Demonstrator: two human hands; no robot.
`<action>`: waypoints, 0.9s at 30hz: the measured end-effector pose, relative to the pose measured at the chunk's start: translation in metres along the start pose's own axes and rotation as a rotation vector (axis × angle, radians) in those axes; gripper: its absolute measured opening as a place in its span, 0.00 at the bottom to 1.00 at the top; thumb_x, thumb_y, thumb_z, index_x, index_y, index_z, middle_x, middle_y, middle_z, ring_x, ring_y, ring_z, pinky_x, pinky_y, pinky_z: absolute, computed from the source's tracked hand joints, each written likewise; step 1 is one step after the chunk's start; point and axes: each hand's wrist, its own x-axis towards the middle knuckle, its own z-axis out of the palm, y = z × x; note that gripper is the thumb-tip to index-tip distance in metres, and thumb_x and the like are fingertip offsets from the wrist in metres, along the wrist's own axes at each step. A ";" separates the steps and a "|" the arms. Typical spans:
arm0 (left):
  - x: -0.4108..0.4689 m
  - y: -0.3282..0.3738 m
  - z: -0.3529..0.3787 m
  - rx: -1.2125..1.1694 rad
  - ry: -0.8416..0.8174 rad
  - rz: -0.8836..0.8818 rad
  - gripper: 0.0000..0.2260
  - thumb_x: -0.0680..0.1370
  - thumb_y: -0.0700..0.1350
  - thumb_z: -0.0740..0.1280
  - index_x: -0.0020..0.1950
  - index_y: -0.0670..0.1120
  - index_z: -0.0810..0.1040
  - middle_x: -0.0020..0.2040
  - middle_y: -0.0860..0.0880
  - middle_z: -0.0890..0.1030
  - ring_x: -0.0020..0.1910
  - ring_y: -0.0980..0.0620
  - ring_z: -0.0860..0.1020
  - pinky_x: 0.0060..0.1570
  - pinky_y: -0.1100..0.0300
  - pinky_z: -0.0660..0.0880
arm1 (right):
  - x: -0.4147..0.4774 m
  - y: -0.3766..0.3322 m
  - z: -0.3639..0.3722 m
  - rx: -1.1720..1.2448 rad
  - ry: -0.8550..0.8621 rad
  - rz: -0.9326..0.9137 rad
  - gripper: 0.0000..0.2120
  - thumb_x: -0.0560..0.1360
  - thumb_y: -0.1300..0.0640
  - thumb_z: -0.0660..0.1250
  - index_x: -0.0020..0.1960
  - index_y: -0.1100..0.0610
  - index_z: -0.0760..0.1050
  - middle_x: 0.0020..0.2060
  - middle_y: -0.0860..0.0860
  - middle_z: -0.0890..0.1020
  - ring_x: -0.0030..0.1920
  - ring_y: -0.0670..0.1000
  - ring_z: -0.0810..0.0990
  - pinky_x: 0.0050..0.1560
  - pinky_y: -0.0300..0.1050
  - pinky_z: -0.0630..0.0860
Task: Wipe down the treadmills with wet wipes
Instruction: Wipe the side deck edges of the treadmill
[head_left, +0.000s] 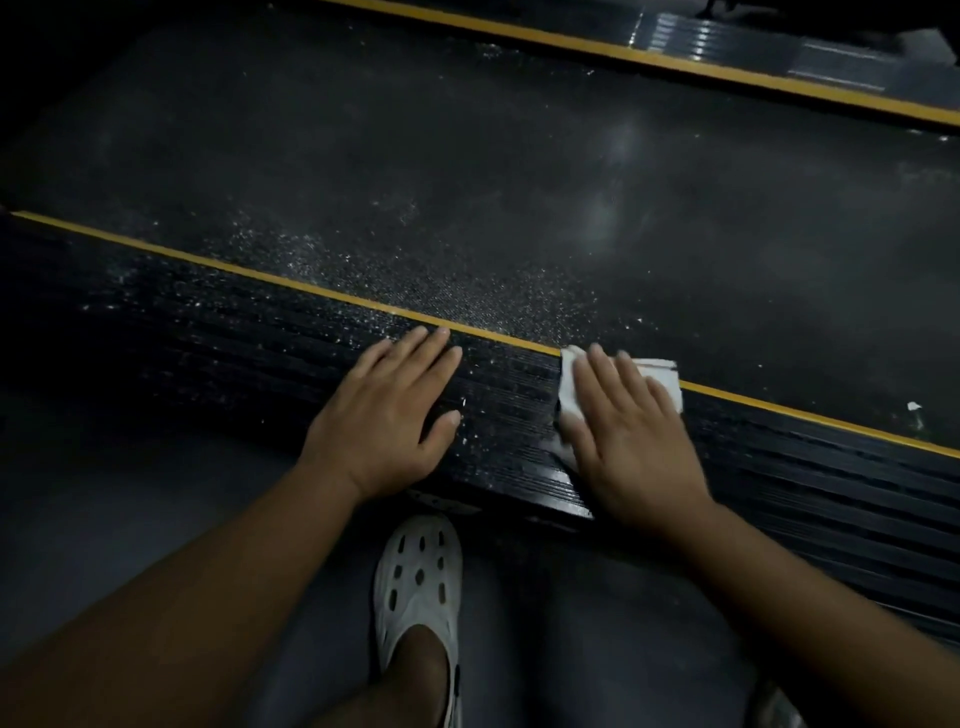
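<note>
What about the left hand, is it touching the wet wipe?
Apart. Head view: left hand flat on the side rail, bare rail between it and the wet wipe under the right hand.

This looks like a gym or fitness room, since a treadmill (675, 234) fills most of the view. Its wide dark running belt (363, 156) stretches from 9 to 3 o'clock and is speckled with pale dust near the centre. A black ribbed side rail (208, 332) edged by a yellow stripe (260, 273) borders the belt toward 6 o'clock, a far ribbed rail (727, 47) with a second yellow stripe (571, 44) runs at 1 o'clock, and dark smooth floor (130, 467) lies at 7 o'clock.
</note>
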 end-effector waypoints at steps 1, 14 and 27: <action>0.001 0.000 -0.001 0.000 0.002 0.003 0.32 0.81 0.60 0.49 0.82 0.47 0.59 0.82 0.48 0.56 0.82 0.50 0.53 0.79 0.49 0.50 | 0.014 -0.015 -0.001 0.006 -0.012 0.026 0.34 0.81 0.38 0.36 0.83 0.52 0.46 0.82 0.49 0.46 0.81 0.51 0.42 0.78 0.49 0.43; 0.001 0.000 -0.002 0.008 0.016 0.000 0.31 0.80 0.59 0.49 0.81 0.46 0.61 0.82 0.47 0.58 0.81 0.49 0.55 0.79 0.49 0.51 | 0.018 -0.037 0.000 0.049 -0.039 -0.029 0.35 0.80 0.39 0.33 0.83 0.53 0.43 0.81 0.49 0.43 0.81 0.52 0.39 0.79 0.51 0.41; 0.003 0.000 -0.001 0.008 0.021 0.003 0.31 0.80 0.58 0.52 0.80 0.46 0.63 0.81 0.47 0.60 0.81 0.48 0.57 0.78 0.46 0.55 | 0.017 -0.040 -0.001 0.080 -0.049 -0.176 0.32 0.83 0.40 0.38 0.82 0.53 0.50 0.81 0.49 0.48 0.81 0.49 0.43 0.80 0.49 0.42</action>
